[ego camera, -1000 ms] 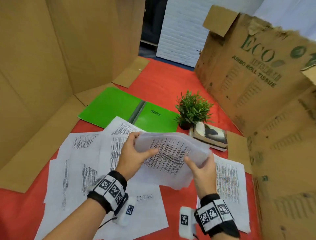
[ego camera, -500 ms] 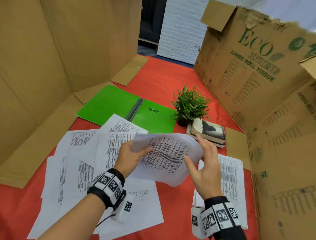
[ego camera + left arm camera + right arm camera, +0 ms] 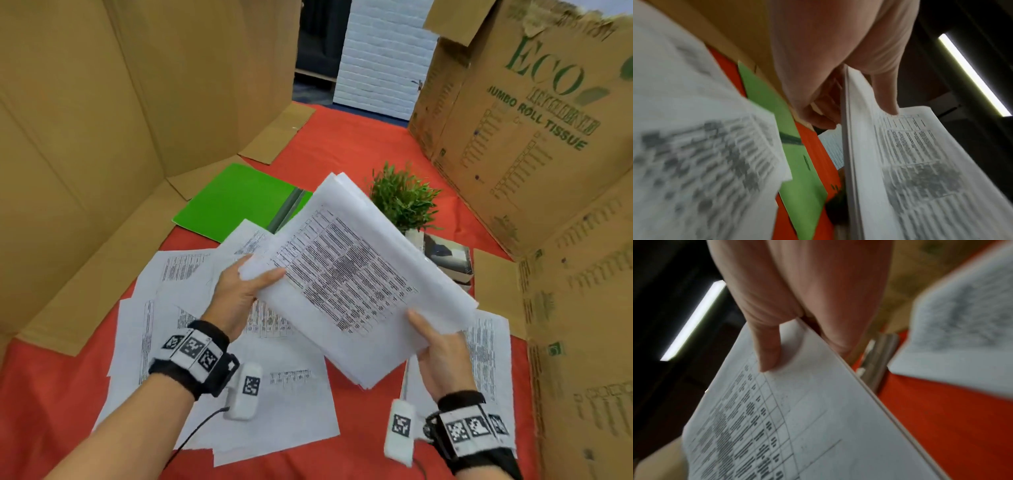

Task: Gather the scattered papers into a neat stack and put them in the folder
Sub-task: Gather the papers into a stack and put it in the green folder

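A stack of printed papers [image 3: 346,277] is held tilted above the red table between both hands. My left hand [image 3: 246,287] grips its left edge, thumb on top and fingers under; the left wrist view shows that thumb [image 3: 885,97] on the stack of papers [image 3: 910,170]. My right hand [image 3: 435,342] pinches the near right corner, and its thumb [image 3: 768,352] presses the top sheet [image 3: 797,418]. More loose sheets [image 3: 191,308] lie scattered on the table, and one sheet [image 3: 486,346] lies at the right. The open green folder [image 3: 233,202] lies behind them, partly hidden by the stack.
A small potted plant [image 3: 404,198] and a book [image 3: 445,257] stand right of the folder. Tall cardboard walls [image 3: 102,137] close the left side, and a printed cardboard box [image 3: 534,137] closes the right. The red table [image 3: 342,147] runs to the back.
The sagging bundle has been squared into a flat stack and turned so one corner points away. My right hand has shifted from the far right edge to the near corner.
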`<state>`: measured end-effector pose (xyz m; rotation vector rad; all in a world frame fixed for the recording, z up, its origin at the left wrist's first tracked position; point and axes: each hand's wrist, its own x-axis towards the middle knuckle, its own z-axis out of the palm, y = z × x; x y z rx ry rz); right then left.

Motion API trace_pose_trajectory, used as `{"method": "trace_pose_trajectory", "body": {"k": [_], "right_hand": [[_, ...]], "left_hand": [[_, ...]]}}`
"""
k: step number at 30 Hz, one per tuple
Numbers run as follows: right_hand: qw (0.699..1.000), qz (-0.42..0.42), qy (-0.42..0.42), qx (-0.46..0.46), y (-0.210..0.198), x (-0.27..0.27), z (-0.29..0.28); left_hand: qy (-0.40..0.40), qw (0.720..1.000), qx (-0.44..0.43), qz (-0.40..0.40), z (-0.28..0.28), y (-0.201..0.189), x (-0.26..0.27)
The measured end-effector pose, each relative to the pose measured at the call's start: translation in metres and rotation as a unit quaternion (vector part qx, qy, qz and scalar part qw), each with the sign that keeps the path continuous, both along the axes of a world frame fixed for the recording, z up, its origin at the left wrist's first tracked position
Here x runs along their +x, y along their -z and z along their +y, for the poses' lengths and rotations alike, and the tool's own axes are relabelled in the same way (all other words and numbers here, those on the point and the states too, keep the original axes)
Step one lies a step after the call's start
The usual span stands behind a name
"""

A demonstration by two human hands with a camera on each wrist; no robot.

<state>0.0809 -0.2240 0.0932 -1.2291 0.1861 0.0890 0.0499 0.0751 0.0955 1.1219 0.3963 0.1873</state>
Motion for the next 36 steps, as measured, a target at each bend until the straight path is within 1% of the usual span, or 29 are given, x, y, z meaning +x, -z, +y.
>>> {"method": "trace_pose_trajectory", "body": {"k": [3,5,7,9,11,14,17,18,19,21,22,23,24,25,26,27,28,29,30,31,32,33,34,35,36], "right_hand": [[0.992,-0.045,-0.011,-0.117,-0.007,0.009,-0.007],[0.983,-0.068,-0.019,-0.172,-0.009,0.011,-0.004],[0.980,-0.095,-0.027,-0.174,-0.007,0.007,0.005],[0.975,-0.089,-0.034,-0.199,0.005,0.002,0.014],[0.968,-0.082,-0.038,-0.234,0.021,-0.003,0.015],[0.958,-0.077,-0.030,-0.275,0.030,-0.004,0.009],[0.933,-0.125,-0.033,-0.336,0.013,0.000,0.005],[0.911,-0.149,-0.041,-0.383,0.005,0.003,0.003],[0.871,-0.176,-0.050,-0.456,-0.004,0.006,0.001],[0.763,-0.223,-0.094,-0.599,-0.018,0.012,-0.002],[0.722,-0.223,-0.123,-0.643,-0.024,0.015,-0.004],[0.705,-0.215,-0.150,-0.659,-0.028,0.016,-0.005],[0.707,-0.211,-0.158,-0.657,-0.029,0.016,-0.006],[0.713,-0.220,-0.149,-0.648,-0.028,0.015,-0.008],[0.728,-0.234,-0.127,-0.632,-0.027,0.013,-0.011],[0.752,-0.237,-0.101,-0.607,-0.026,0.010,-0.014],[0.785,-0.212,-0.071,-0.578,-0.021,0.009,-0.021],[0.827,-0.159,-0.042,-0.538,-0.012,0.007,-0.031],[0.867,-0.081,-0.013,-0.491,-0.001,0.007,-0.043],[0.902,-0.006,0.017,-0.431,0.007,0.004,-0.055],[0.926,0.053,0.046,-0.372,0.019,0.001,-0.071],[0.940,0.094,0.079,-0.320,0.031,-0.002,-0.088],[0.942,0.129,0.110,-0.290,0.040,-0.005,-0.104],[0.938,0.154,0.133,-0.281,0.048,-0.008,-0.120],[0.929,0.171,0.145,-0.293,0.057,-0.011,-0.137]], "left_hand": [[0.079,0.988,0.131,0.016,0.015,-0.004,0.004],[0.105,0.979,0.172,0.020,0.012,-0.004,0.009],[0.083,0.980,0.178,0.026,0.007,0.006,0.012],[0.034,0.986,0.160,0.044,0.002,0.021,0.009],[0.005,0.986,0.153,0.063,-0.003,0.036,0.003],[0.007,0.986,0.145,0.085,-0.007,0.056,-0.004],[0.034,0.981,0.163,0.095,-0.011,0.061,-0.004],[0.036,0.980,0.170,0.096,-0.011,0.060,-0.001],[0.042,0.979,0.175,0.096,-0.014,0.053,0.002],[0.070,0.975,0.197,0.071,-0.018,0.038,0.012],[0.092,0.972,0.210,0.052,-0.021,0.029,0.018],[0.116,0.967,0.223,0.033,-0.025,0.016,0.023],[0.137,0.963,0.232,0.009,-0.028,0.005,0.030],[0.154,0.957,0.247,-0.015,-0.033,-0.006,0.037],[0.156,0.952,0.261,-0.045,-0.040,-0.015,0.047],[0.150,0.943,0.289,-0.068,-0.046,-0.022,0.055],[0.138,0.933,0.319,-0.093,-0.052,-0.027,0.064],[0.120,0.922,0.354,-0.106,-0.058,-0.031,0.071],[0.099,0.915,0.373,-0.119,-0.064,-0.030,0.078],[0.084,0.914,0.379,-0.116,-0.069,-0.027,0.083],[0.076,0.918,0.375,-0.102,-0.074,-0.021,0.087],[0.077,0.922,0.372,-0.079,-0.078,-0.015,0.088],[0.089,0.923,0.372,-0.048,-0.083,-0.006,0.087],[0.109,0.922,0.370,-0.016,-0.087,0.006,0.086],[0.130,0.921,0.367,0.010,-0.091,0.019,0.083]]}}
